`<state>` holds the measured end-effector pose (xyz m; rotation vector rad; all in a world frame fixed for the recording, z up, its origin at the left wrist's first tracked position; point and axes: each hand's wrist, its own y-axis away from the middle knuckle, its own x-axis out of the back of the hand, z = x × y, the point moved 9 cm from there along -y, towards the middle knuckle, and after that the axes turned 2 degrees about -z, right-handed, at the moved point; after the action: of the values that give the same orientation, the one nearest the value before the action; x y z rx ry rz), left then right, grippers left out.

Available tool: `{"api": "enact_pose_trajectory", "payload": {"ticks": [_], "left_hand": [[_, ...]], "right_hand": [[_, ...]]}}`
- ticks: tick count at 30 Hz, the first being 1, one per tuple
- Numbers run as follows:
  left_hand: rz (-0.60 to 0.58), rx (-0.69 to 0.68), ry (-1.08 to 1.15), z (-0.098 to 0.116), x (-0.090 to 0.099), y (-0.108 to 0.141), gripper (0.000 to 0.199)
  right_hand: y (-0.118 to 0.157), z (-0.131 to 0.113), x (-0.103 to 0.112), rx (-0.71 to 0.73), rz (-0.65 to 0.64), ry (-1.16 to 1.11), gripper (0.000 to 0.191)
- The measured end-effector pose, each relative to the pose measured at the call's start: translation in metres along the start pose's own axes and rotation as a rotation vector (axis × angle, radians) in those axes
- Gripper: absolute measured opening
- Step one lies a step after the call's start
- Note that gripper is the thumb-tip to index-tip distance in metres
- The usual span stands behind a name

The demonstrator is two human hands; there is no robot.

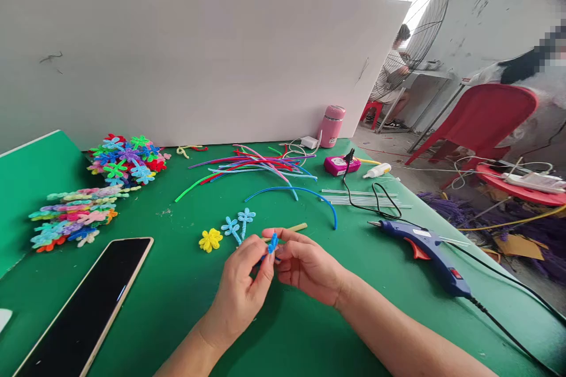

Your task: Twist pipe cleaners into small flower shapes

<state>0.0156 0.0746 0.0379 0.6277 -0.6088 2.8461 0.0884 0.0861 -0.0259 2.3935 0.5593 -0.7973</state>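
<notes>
Between my fingertips is a small bent piece of blue pipe cleaner [273, 243]. My left hand [245, 277] pinches it from the left, and my right hand [307, 262] has its fingers closed on it from the right. Just beyond my hands lie two light-blue pipe-cleaner flowers [239, 225] on stems and a yellow pipe-cleaner flower [210, 240]. A pale tan stick [298, 227] pokes out behind my right fingers. Farther off, a single blue pipe cleaner [300, 189] curves across the green table [186, 306].
Loose pipe cleaners [260, 165] lie mid-table. Finished flowers [126, 159] are heaped at left, above a phone [88, 312]. At right are a glue gun [424, 247] with its cord, clear glue sticks [362, 198], a pink box [340, 165] and a pink bottle [332, 126]. A white panel [198, 65] stands behind.
</notes>
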Motion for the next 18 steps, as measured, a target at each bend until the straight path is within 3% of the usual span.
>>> {"api": "enact_pose_trajectory", "payload": {"ticks": [6, 11, 18], "left_hand": [[-0.041, 0.409, 0.459, -0.044, -0.013, 0.005, 0.02], [-0.042, 0.446, 0.698, -0.042, -0.015, 0.004, 0.015], [-0.005, 0.468, 0.527, -0.047, -0.01, 0.005, 0.017]], "right_hand": [[0.005, -0.033, 0.003, 0.335, 0.101, 0.345, 0.038], [0.008, -0.043, 0.002, 0.432, 0.089, 0.536, 0.043], [0.008, -0.043, 0.001, 0.478, 0.075, 0.649, 0.044]]}}
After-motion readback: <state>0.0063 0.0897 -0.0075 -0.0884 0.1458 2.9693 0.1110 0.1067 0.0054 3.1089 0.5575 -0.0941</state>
